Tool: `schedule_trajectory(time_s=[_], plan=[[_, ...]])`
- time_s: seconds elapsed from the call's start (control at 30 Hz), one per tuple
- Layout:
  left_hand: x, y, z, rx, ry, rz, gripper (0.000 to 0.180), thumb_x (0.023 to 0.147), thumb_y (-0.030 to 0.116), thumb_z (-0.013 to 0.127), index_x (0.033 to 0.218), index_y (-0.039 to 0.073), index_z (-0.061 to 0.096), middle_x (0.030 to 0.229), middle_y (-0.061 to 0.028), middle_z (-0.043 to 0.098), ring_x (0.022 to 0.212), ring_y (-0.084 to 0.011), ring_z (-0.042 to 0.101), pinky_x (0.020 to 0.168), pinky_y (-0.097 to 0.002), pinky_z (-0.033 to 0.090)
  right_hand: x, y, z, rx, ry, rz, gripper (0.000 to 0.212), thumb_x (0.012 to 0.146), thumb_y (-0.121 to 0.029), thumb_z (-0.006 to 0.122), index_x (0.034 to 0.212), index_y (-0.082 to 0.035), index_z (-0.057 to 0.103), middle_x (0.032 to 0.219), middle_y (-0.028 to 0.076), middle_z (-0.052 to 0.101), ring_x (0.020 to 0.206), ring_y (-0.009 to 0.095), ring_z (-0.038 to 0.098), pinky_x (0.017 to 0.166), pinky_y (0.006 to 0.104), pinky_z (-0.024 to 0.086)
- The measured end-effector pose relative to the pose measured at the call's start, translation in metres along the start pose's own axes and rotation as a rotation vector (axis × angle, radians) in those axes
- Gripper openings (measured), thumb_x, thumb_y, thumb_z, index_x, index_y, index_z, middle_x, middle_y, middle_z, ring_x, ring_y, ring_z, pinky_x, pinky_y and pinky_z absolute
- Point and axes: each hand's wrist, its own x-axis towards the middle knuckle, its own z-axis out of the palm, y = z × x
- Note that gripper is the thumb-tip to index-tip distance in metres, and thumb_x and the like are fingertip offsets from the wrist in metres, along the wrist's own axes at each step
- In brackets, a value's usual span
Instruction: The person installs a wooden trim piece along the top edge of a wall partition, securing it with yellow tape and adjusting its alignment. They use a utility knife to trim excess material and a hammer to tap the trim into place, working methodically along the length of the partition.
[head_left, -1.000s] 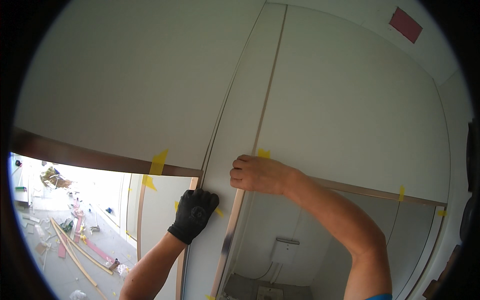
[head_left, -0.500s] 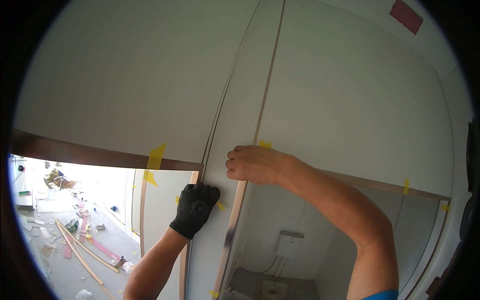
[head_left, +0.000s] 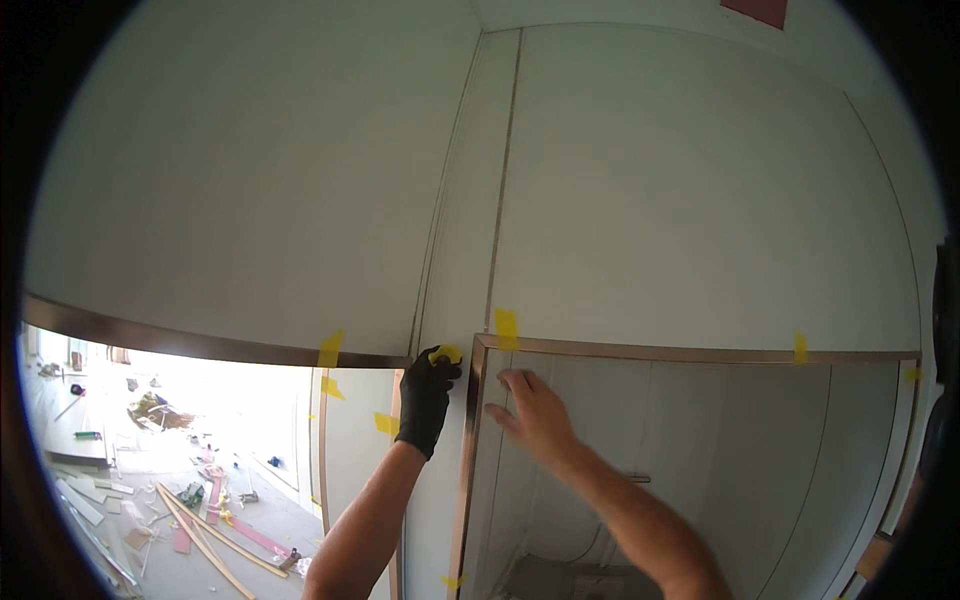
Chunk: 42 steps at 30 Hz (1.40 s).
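My left hand (head_left: 427,405), in a black glove, is raised at the corner post (head_left: 437,480) between two door openings. Its fingers are closed on a piece of yellow tape (head_left: 445,354); whether this is a loose strip or part of a roll I cannot make out. Just right of the post, my bare right hand (head_left: 535,412) is held with thumb and fingers apart and nothing between them. It is near the upper corner of the brown metal door frame (head_left: 640,349). A yellow tape strip (head_left: 507,328) sticks across that corner, above my right hand.
More tape strips hold the frame at the right (head_left: 800,348) and the left lintel (head_left: 331,349). Large pale wall panels (head_left: 680,200) rise above both openings. Through the left opening, wooden strips (head_left: 205,540) and scraps litter the floor. A dim room lies behind the right opening.
My right hand has come off the frame corner, moved down and opened, uncovering the tape there. My left hand has risen along the post with yellow tape in its fingers. The view has shifted.
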Motion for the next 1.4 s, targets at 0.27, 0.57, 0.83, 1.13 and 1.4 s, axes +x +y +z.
schedule_trajectory(time_s=[0.27, 0.57, 0.83, 1.13, 1.4], plan=[[0.014, 0.020, 0.022, 0.048, -0.078, -0.147, 0.019, 0.100, 0.018, 0.053, 0.102, 0.002, 0.064, 0.092, -0.0080, 0.070, 0.080, -0.0145, 0.069, 0.065, -0.0281, 0.052, -0.030, -0.016, 0.076, 0.122, 0.125, 0.361, 0.047, 0.081, -0.028, 0.081, 0.106, 0.003, 0.056, 0.098, 0.020, 0.062, 0.081, 0.032, 0.067, 0.069, 0.0396, 0.057], [-0.010, 0.016, -0.024, 0.468, -0.393, -0.111, 0.015, 0.094, 0.006, 0.063, 0.108, 0.003, 0.065, 0.086, -0.0052, 0.070, 0.080, -0.0153, 0.071, 0.068, -0.0267, 0.055, -0.039, -0.012, 0.073, 0.294, 0.163, 0.396, 0.043, 0.086, -0.024, 0.077, 0.116, -0.001, 0.057, 0.106, 0.018, 0.064, 0.092, 0.031, 0.068, 0.076, 0.0356, 0.057], [-0.051, 0.054, 0.000, 0.954, -0.759, 0.366, 0.020, 0.092, 0.008, 0.066, 0.111, 0.007, 0.062, 0.093, -0.0110, 0.071, 0.085, -0.0280, 0.071, 0.074, -0.0361, 0.057, -0.046, -0.027, 0.039, 0.895, 0.383, 0.357, 0.026, 0.095, -0.013, 0.065, 0.119, -0.003, 0.061, 0.104, 0.013, 0.066, 0.100, 0.023, 0.068, 0.076, 0.0305, 0.059], [-0.032, 0.056, 0.020, 1.166, -0.965, 0.374, 0.018, 0.096, 0.011, 0.062, 0.113, 0.005, 0.064, 0.080, -0.0047, 0.071, 0.072, -0.0165, 0.071, 0.067, -0.0301, 0.058, -0.050, -0.016, 0.055, 0.944, 0.534, 0.437, 0.016, 0.091, -0.001, 0.064, 0.106, -0.003, 0.062, 0.099, 0.010, 0.064, 0.090, 0.022, 0.067, 0.080, 0.0353, 0.056], [-0.006, 0.059, 0.026, 1.363, -0.765, 0.381, 0.033, 0.090, 0.033, 0.072, 0.113, 0.009, 0.065, 0.083, -0.0042, 0.071, 0.061, -0.0141, 0.068, 0.062, -0.0280, 0.058, -0.062, -0.015, 0.025, 0.909, 0.634, 0.401, 0.011, 0.097, -0.006, 0.062, 0.106, -0.002, 0.060, 0.104, 0.010, 0.065, 0.093, 0.016, 0.066, 0.084, 0.0299, 0.054]])
